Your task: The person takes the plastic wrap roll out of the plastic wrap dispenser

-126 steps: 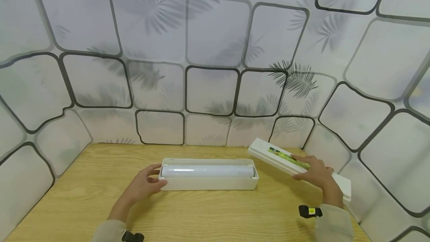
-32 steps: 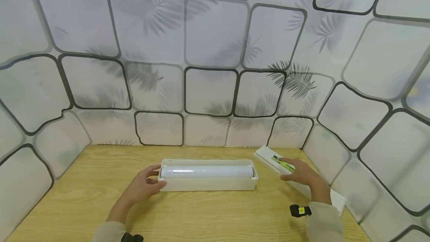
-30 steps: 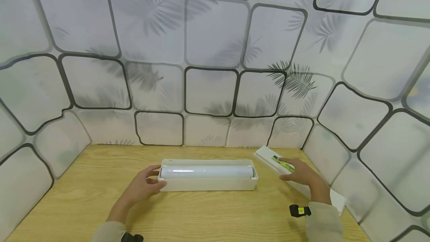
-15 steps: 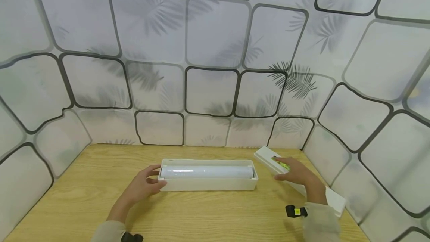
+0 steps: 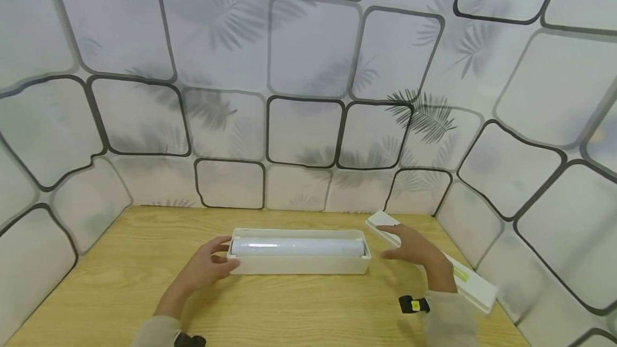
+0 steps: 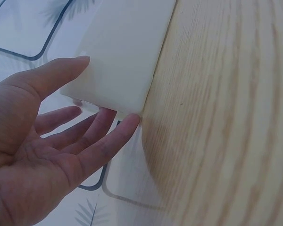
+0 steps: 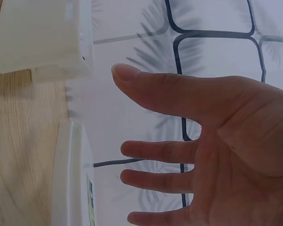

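Pale wallpaper (image 5: pixel 305 127) with dark rounded outlines and grey palm leaves stands behind a light wooden bench (image 5: pixel 289 309). On this bench, near the middle, lies a long white box (image 5: pixel 299 266) without its cover, and inside it lengthwise rests a shiny roll of film (image 5: pixel 303 246). The left hand (image 5: pixel 209 264) holds the box at its left end, with the thumb on the front wall and the other fingers about the end. To the right, the white lid (image 5: pixel 477 289) lies slantwise on the bench, apart from the box, and bears a green label (image 5: pixel 460 273). Above this lid is the right hand (image 5: pixel 412 246), holding nothing, its thumb and fingers spread wide.
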Demonstrator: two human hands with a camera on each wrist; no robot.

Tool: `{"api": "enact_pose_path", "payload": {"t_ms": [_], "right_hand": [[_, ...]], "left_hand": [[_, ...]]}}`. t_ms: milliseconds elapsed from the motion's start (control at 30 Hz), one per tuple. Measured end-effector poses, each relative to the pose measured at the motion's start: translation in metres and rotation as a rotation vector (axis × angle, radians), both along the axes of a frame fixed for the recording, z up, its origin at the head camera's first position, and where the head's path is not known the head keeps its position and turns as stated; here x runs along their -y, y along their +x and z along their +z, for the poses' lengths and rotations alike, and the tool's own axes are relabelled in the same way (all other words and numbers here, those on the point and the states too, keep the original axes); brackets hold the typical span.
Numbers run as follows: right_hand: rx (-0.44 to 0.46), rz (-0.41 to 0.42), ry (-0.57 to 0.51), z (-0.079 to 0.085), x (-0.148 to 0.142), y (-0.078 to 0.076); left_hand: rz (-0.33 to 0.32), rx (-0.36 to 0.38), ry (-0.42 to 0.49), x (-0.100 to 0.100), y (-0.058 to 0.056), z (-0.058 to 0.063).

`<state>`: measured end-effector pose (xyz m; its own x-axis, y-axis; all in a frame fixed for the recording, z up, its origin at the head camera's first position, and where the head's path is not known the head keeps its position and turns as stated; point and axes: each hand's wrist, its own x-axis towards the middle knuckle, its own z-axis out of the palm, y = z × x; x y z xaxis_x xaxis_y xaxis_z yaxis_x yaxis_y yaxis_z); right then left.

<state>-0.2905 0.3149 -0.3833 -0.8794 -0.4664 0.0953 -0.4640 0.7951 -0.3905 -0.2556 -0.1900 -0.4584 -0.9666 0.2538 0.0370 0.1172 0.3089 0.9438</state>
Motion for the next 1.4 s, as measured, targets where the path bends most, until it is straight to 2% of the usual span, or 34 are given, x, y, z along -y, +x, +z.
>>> {"api": "enact_pose_path", "payload": {"t_ms": [300, 533, 667, 867, 1100, 1400], "right_hand": [[0.011, 0.043, 0.034, 0.004, 0.025, -0.004], [0.065, 0.055, 0.020, 0.011, 0.046, -0.005], [0.076, 0.096, 0.002, 0.015, 0.057, -0.008], [0.084, 0.110, 0.032, 0.019, 0.074, -0.011], [0.112, 0.089, 0.049, 0.017, 0.095, -0.018], [0.141, 0.136, 0.069, 0.012, 0.121, -0.025]], "left_hand": [[0.024, 0.054, 0.016, -0.001, -0.003, -0.004], [0.025, 0.047, 0.018, 0.000, -0.002, -0.004], [0.028, 0.042, 0.017, 0.000, -0.003, -0.004], [0.030, 0.035, 0.014, 0.000, -0.003, -0.004], [0.022, 0.039, 0.012, 0.001, -0.004, -0.004], [0.021, 0.041, 0.007, 0.001, -0.004, -0.003]]}}
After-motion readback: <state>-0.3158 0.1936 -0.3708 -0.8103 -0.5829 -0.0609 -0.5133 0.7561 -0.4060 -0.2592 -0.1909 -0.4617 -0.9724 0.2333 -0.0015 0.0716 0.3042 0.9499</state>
